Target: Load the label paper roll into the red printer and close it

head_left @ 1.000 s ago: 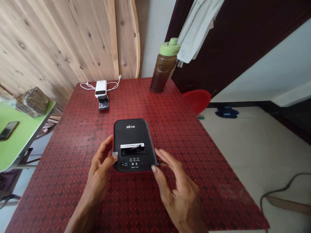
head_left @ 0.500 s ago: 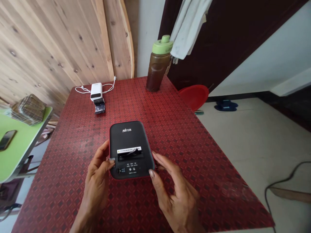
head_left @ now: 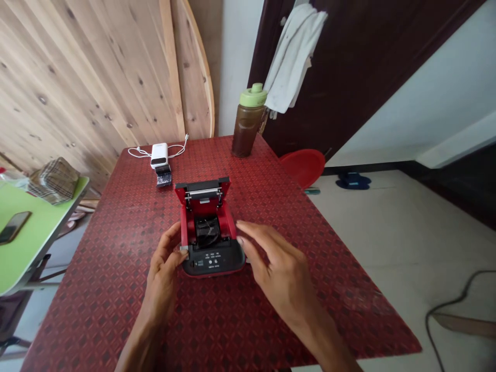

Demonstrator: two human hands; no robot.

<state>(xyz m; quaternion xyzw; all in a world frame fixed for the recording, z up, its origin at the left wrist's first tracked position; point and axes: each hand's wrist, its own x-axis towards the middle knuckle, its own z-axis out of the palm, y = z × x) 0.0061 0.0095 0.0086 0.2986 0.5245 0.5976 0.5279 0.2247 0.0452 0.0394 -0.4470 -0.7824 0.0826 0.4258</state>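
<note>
Right, from the head camera: a black thermal label printer sits at the near middle of the red patterned surface, with its red-lined lid standing up at the far end. That raised lid leaves the compartment wide open, and a dark roll lies inside, though it's too shadowy to say exactly what it is. The left hand clamps the printer's left edge, fingers curled around it, seemingly to steady the body. The right hand is spread open, its fingers stretched toward the printer's right side, right beside it and holding nothing. Farther off, a white power bank trails its white cable, a small black box just near it. Over to the right, a brown bottle with a green cap stands by the far edge, well clear of the hands.
</note>
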